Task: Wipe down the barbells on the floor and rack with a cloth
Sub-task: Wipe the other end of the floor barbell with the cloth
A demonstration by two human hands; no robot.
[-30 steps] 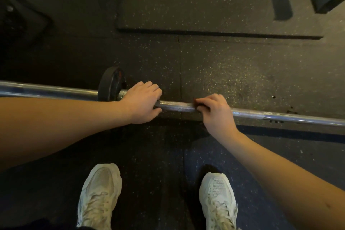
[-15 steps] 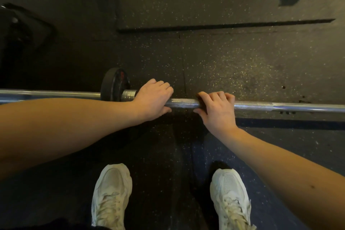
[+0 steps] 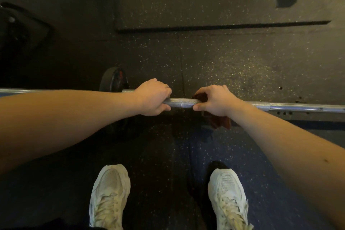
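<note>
Barbell: the steel barbell [image 3: 181, 103] is running across the middle of the frame from the left edge to the right edge, above the dark speckled rubber floor [image 3: 233, 65]. I cannot tell if it is resting on the floor.
Left hand: the left hand [image 3: 152, 97] is gripping the bar from above, a little left of the centre. The fingers are curling over the far side and the thumb is closing under the near side.
Right hand: the right hand [image 3: 214, 101] is gripping the bar just right of the centre, holding a cloth against it. A short bare piece of bar is showing between the two hands.
Cloth: the dark red cloth [image 3: 220, 120] is sitting under the right hand. One corner is peeking out beside the fingers and the rest is hanging below the wrist.
Weight plate: a small black weight plate [image 3: 113, 80] is sitting on the bar, just left of the left hand.
Shoes: two white laced sneakers, the left shoe [image 3: 110, 192] and the right shoe [image 3: 227, 192], are standing at the bottom of the frame, toes pointing to the bar.
Mat: a thick raised mat [image 3: 205, 2] is lying on the floor in the upper middle of the frame.
Upper left: a black object [image 3: 16, 30] is lying there, too dark to name.
</note>
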